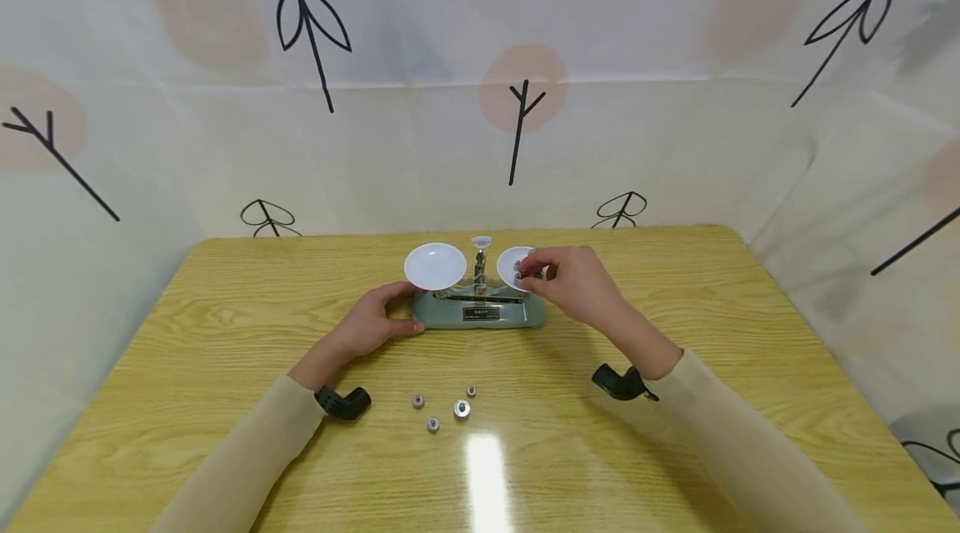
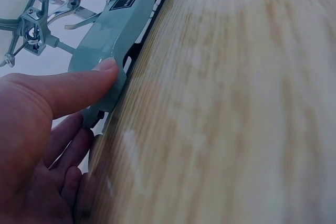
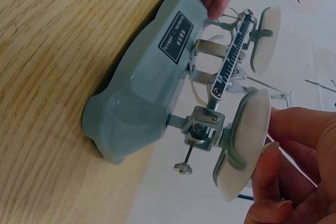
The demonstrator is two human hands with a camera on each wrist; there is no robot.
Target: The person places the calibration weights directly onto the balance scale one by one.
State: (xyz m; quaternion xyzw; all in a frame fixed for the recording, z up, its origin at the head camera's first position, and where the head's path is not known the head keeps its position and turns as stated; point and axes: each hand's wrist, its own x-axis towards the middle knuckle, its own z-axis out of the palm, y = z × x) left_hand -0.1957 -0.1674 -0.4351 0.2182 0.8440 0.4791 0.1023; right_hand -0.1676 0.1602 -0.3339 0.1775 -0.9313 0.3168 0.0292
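A grey-green balance scale (image 1: 480,312) with two white pans stands at the table's middle back. My left hand (image 1: 372,320) grips the left end of its base, the thumb (image 2: 86,87) on the front face and fingers behind. Over the right pan (image 1: 508,265), my right hand (image 1: 576,283) has its fingers curled together, pinching what looks like a small metal weight; the fingertips partly hide it. Small metal weights (image 1: 517,276) lie in that pan beside the fingertips. In the right wrist view, the pan's underside (image 3: 247,145) hides its contents. The left pan (image 1: 435,266) holds nothing visible.
Several knobbed metal weights (image 1: 462,409) of different sizes stand on the wooden table (image 1: 337,475) in front of the scale. A patterned white cloth (image 1: 420,141) hangs behind the table. Dark wrist-worn devices (image 1: 343,403) sit at both wrists.
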